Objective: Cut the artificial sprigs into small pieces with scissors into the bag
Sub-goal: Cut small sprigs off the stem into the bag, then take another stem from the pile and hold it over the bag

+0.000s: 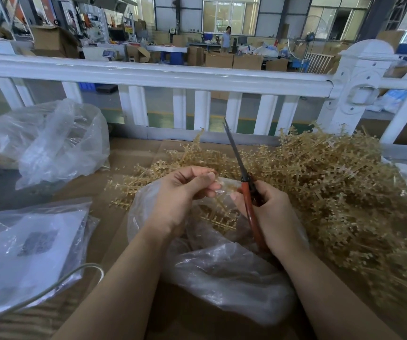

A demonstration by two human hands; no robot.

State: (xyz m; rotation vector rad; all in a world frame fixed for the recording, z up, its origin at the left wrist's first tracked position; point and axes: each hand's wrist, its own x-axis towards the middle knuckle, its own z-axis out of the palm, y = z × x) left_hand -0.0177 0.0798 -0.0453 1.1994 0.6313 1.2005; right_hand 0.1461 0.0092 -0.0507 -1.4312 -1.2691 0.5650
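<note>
Head view: left hand (183, 192) pinches bag (222, 273) holding sprigs (219, 217); right hand (271, 212) grips scissors (244, 182).

1. Sprigs (339, 182): tan plastic branches with small nubs, heaped loosely on the table's right side (a few lie inside the bag).
2. Scissors (244, 177): orange handles, grey blades closed, tilted up and away.
3. Bag (222, 273): clear crumpled plastic, mouth open, in front of the heap.

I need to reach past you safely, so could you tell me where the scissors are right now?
In the head view, the scissors are right of centre, gripped by the right hand above the open bag, blades closed and pointing up toward the white railing.
</note>
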